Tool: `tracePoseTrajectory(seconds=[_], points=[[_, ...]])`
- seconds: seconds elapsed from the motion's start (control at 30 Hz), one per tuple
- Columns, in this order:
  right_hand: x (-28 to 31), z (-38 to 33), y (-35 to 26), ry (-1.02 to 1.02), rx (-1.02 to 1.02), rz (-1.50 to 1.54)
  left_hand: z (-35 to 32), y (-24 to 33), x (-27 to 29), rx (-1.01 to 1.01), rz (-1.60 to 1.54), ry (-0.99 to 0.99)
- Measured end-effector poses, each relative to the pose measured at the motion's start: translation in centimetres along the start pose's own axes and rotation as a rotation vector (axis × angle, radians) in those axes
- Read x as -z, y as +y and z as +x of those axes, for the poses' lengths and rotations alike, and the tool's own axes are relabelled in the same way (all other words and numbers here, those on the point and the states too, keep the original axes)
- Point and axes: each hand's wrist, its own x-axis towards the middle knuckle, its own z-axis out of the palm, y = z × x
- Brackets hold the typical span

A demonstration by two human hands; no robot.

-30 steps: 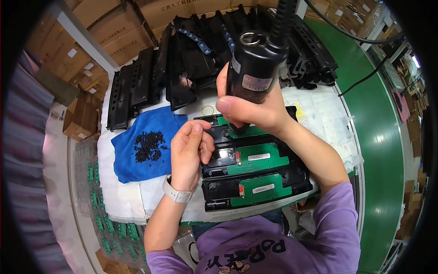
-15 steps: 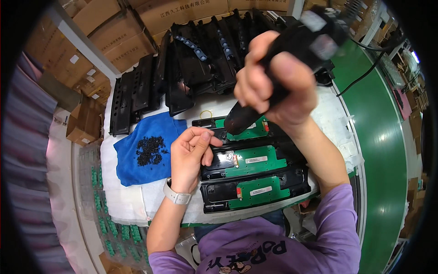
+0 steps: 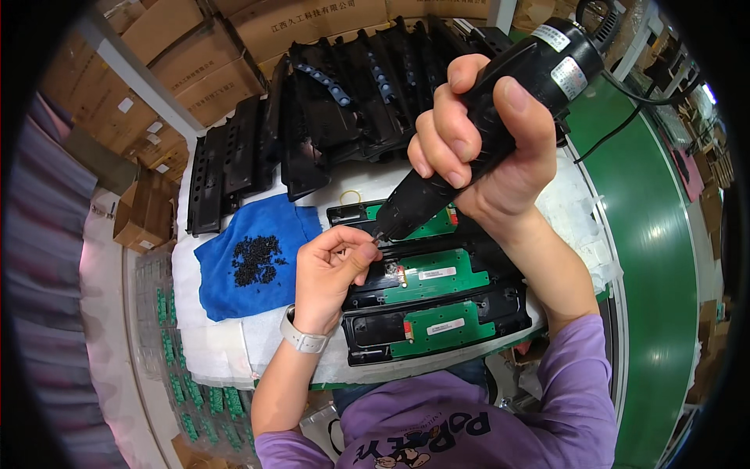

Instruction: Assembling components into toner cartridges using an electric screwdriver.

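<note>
My right hand (image 3: 500,148) is wrapped round a black electric screwdriver (image 3: 539,74), tilted with its nose down to the left. At that nose, my left hand (image 3: 332,266) is closed in a pinch beside the bit; whatever lies between the fingertips is too small to make out. Below the tool lie three black plastic panels (image 3: 371,336) in a row, each with a green circuit board (image 3: 441,328) on it. To the left, a blue cloth (image 3: 219,254) carries a heap of tiny black pieces (image 3: 258,262), apparently screws.
More black plastic housings (image 3: 328,117) stand crowded along the table's far side, with cardboard boxes (image 3: 308,35) behind. A yellow rubber band (image 3: 351,197) lies on the white table cover (image 3: 211,352). Clear trays with green boards (image 3: 191,391) are at lower left; a green surface (image 3: 652,313) runs along the right.
The screwdriver's nose has shifted slightly down and left, to my left fingertips. My left fingers have drawn together into a pinch there; the panels have stayed put.
</note>
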Motion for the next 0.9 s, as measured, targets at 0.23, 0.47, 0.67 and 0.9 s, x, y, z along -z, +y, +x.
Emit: tracePoseTrajectory(seconds=[0.23, 0.47, 0.67, 0.9], points=[[-0.4, -0.3, 0.3, 0.067, -0.065, -0.029, -0.1, 0.1, 0.3, 0.067, 0.058, -0.085], [0.9, 0.8, -0.6, 0.118, -0.16, -0.124, -0.1, 0.3, -0.3, -0.02, 0.154, 0.014], [3.0, 1.6, -0.1, 0.035, -0.082, -0.509, 0.4, 0.5, 0.0, -0.03, -0.099, 0.136], [4.1, 1.7, 0.9, 0.032, -0.1, -0.581, 0.3, 0.8, -0.2, 0.026, -0.11, 0.168]])
